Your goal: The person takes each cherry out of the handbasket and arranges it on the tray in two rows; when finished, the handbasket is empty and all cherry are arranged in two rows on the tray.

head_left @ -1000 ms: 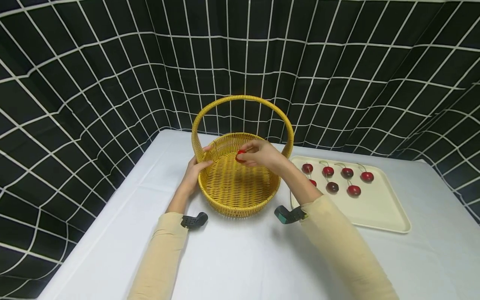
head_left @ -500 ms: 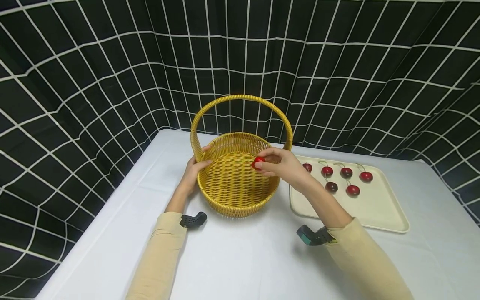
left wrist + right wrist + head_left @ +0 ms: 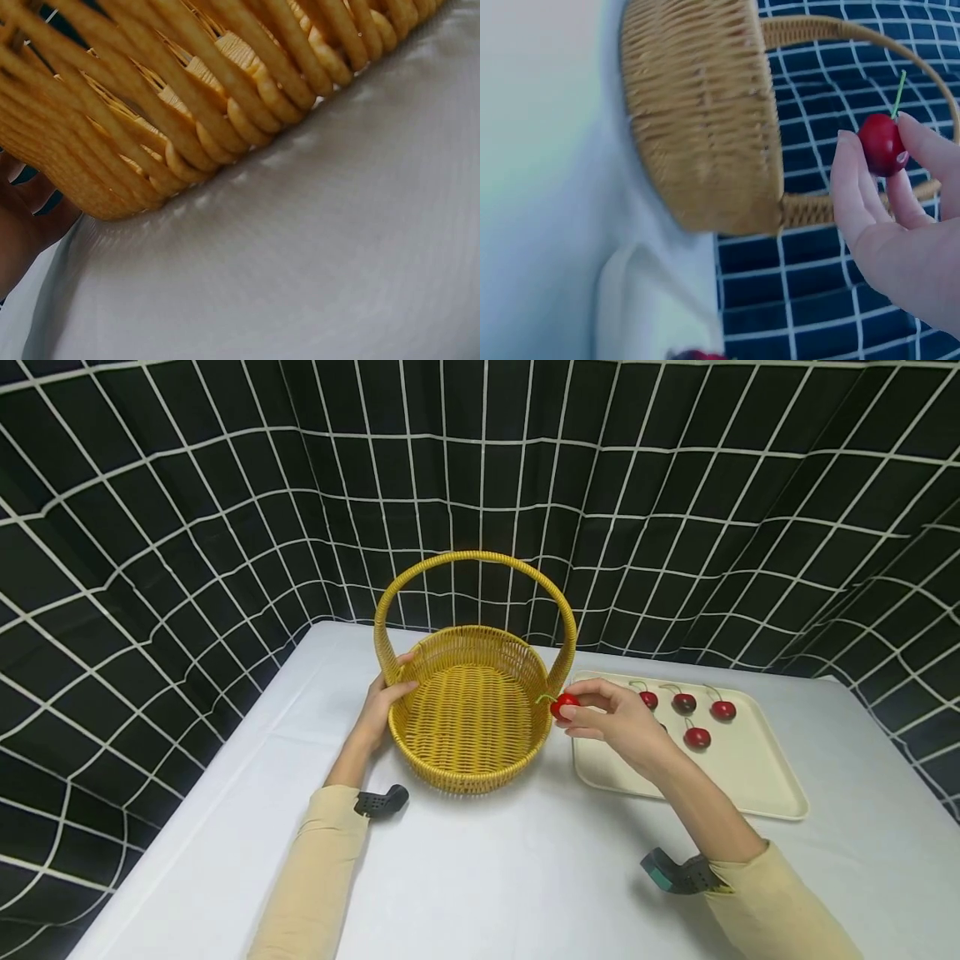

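Note:
A yellow wicker basket (image 3: 468, 722) with a tall arched handle stands on the white table. My left hand (image 3: 381, 706) grips its left rim beside the handle's foot. The left wrist view shows the basket's woven side (image 3: 225, 112) close up, with part of that hand (image 3: 22, 225) at the far left. My right hand (image 3: 622, 727) pinches a red cherry (image 3: 565, 706) between thumb and fingertips, just outside the basket's right rim. In the right wrist view the held cherry (image 3: 881, 146) has its green stem pointing up.
Right of the basket lies a cream tray (image 3: 750, 777) with several dark red cherries (image 3: 683, 703) on it, partly hidden by my right hand. A black curtain (image 3: 480, 477) with white grid lines hangs behind the table and at both sides.
My right hand has moved right, carrying the cherry from over the basket's middle to outside its right rim, near the tray. My left hand keeps its grip on the basket.

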Demonstrator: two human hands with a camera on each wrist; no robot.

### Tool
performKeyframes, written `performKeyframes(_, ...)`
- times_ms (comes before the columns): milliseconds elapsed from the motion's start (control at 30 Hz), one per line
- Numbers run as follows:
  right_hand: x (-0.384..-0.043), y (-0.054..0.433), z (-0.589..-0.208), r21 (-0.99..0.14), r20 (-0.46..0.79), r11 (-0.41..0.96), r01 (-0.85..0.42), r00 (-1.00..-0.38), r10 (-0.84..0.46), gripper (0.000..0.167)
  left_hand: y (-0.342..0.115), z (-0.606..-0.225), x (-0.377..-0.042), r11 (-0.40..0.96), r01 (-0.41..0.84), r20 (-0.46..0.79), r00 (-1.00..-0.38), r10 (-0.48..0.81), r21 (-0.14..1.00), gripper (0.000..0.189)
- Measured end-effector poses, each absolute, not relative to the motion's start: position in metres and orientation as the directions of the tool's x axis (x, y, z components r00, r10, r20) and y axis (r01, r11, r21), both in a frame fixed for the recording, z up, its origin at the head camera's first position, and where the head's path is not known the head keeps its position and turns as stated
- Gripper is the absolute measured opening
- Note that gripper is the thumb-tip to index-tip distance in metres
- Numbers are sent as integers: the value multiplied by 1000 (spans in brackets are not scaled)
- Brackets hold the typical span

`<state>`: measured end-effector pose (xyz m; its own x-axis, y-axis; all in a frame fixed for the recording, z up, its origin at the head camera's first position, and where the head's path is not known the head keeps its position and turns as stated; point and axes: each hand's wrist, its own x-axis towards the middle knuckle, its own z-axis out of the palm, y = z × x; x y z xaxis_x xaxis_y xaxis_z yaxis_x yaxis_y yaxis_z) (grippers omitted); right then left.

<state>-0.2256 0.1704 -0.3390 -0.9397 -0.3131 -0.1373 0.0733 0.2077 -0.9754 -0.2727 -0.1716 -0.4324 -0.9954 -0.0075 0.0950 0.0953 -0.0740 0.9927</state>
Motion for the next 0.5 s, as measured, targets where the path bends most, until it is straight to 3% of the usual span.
performKeyframes(233, -221, 200, -353, -986, -155, 106, 127, -929, -334, 41, -172, -432, -273, -75, 80, 80, -997, -5, 994, 55)
performKeyframes(500, -217, 233, -365, -981, -181, 122, 151, -940, -289, 48, -171, -427, -270, -120, 59, 61, -998, 11, 991, 54)
